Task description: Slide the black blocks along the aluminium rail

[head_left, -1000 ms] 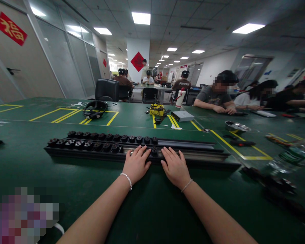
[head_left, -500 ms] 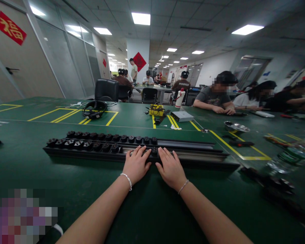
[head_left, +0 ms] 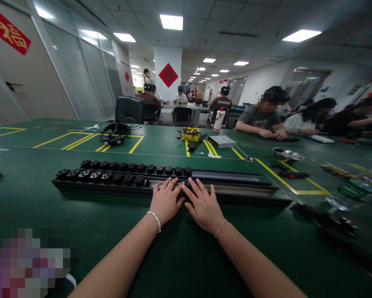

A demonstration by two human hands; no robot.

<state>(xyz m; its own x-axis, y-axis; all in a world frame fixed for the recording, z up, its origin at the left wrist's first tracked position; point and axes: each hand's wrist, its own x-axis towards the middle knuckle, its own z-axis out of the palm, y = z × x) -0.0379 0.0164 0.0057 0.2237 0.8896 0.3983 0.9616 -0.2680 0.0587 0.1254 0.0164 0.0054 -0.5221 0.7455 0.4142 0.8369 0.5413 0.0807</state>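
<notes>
A long black track [head_left: 248, 191] lies across the green table, with a second black track [head_left: 232, 176] just behind it. Black plug-socket modules [head_left: 106, 177] line the left part of the front one, and a similar row [head_left: 141, 167] sits in the rear one. My left hand [head_left: 164, 203] rests on the front track, fingers spread. Beside it my right hand [head_left: 206, 207] lies on the same track with its fingers apart. Between my fingertips is a lone black module [head_left: 186, 182], mostly covered by the right fingers.
Beyond the tracks lie a black headset [head_left: 115, 133], a yellow object with cables [head_left: 190, 133] and a grey box [head_left: 222, 142]. At right are a metal bowl [head_left: 288, 154], a plastic bottle [head_left: 351, 188] and dark modules [head_left: 325, 219]. A co-worker [head_left: 263, 116] sits across the table.
My right hand has shifted slightly left and its fingers have spread, now covering most of the lone module. My left hand stays in place. A standing person far back has moved left.
</notes>
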